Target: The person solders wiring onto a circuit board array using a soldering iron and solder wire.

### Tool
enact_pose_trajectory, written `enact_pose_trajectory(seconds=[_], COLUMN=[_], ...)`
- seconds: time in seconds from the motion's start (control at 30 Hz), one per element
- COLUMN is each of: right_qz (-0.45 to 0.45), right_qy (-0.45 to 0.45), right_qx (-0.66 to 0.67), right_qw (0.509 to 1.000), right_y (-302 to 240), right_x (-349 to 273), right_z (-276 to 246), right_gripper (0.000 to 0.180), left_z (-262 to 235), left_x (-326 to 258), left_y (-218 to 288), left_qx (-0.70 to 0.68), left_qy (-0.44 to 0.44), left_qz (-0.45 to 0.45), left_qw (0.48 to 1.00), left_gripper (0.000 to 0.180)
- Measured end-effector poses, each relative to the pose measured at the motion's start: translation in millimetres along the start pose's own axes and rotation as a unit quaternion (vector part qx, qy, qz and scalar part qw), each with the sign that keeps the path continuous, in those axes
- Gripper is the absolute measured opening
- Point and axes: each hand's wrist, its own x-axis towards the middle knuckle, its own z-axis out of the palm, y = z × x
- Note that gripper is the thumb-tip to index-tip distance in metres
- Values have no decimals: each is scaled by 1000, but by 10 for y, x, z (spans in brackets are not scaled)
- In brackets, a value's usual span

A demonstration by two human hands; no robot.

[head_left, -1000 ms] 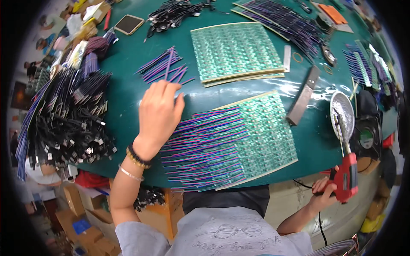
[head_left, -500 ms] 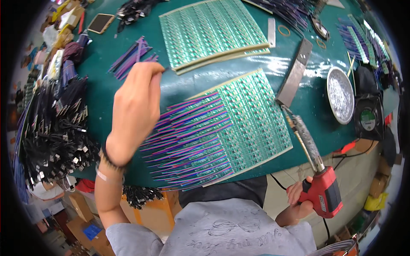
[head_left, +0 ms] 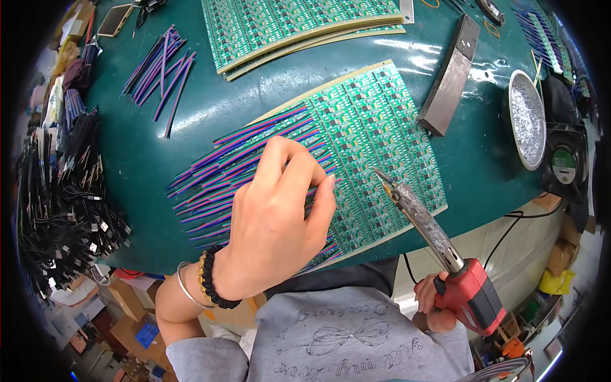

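- Green table point(head_left: 477, 181) — near me lies a board sheet point(head_left: 407, 140), stiff-looking; hold its edges.
- Its wires point(head_left: 210, 167) look light, bendy; pinch them.
- My left hand point(head_left: 270, 213) nearly pinches — can't tell on what.
- My right hand point(head_left: 434, 307) grips the red soldering iron point(head_left: 472, 296).

We're looking through the left of two fisheyes worn on the person's head, aimed down at the green table point(head_left: 254, 95), upright and not mirrored. We're close enough that the left hand point(head_left: 273, 216) looms large near the middle, right hand point(head_left: 436, 309) lower right, grey shirt point(head_left: 350, 347) along the bottom, corners gone black.
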Motion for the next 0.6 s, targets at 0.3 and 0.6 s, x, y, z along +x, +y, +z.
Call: enact_pose_trajectory(seconds=[0.3, 0.6], right_qz=[63, 191], right_qy=[27, -30], right_qx=[54, 207], right_qw=[996, 959], right_y=[181, 209], right_x=[-126, -329], right_z=[64, -138], right_gripper=[104, 60], left_z=[62, 79], left_x=[-6, -25], left_y=[14, -6], left_qx=[62, 82], left_qy=[17, 38], left_qz=[10, 19], left_qw=[998, 996], left_gripper=[16, 18])
